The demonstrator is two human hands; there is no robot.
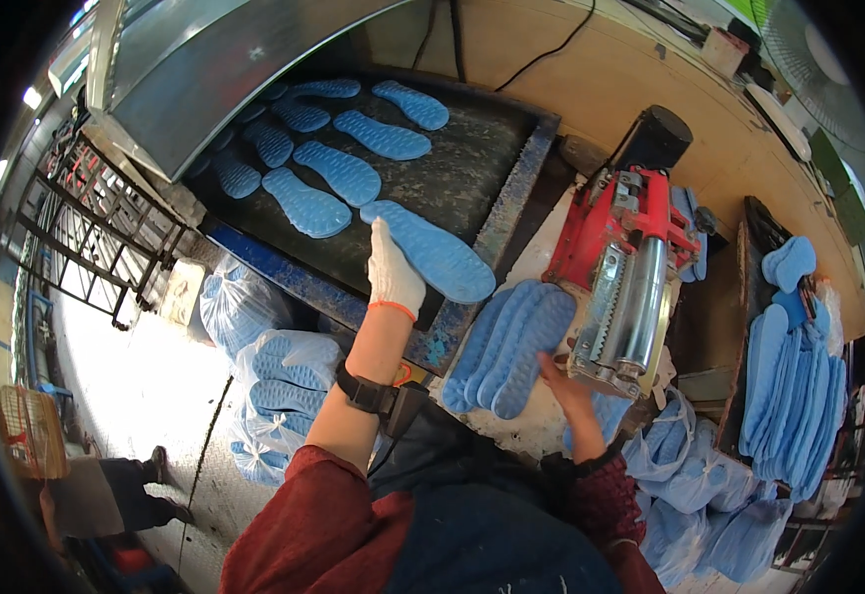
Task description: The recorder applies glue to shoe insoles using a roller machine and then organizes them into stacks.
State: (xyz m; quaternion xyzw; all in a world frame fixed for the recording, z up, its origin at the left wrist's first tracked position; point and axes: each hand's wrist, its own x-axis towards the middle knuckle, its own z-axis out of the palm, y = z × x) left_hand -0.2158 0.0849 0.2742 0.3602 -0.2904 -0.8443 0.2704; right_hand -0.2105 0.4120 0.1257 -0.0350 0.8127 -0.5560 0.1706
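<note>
My left hand [395, 269], in a white glove with an orange cuff, grips the edge of a blue shoe insole [437, 255]. That insole is above the front edge of a dark conveyor bed [462, 163]. Several more blue dimpled insoles [338, 170] lie spread on the bed. A stack of insoles [526, 342] stands on the worktop in front of me. My bare right hand [573, 401] is at the stack's right side, fingers stretched, the fingertips by its edge; part of the hand is hidden. Beside it stands a red machine with metal rollers [640, 297].
Clear plastic bags of insoles [289, 371] sit at the left, with more bags [695, 465] at the lower right. A rack of insoles [794, 396] stands far right. A metal hood [204, 69] covers the bed's far left. Another person's legs [145, 495] show lower left.
</note>
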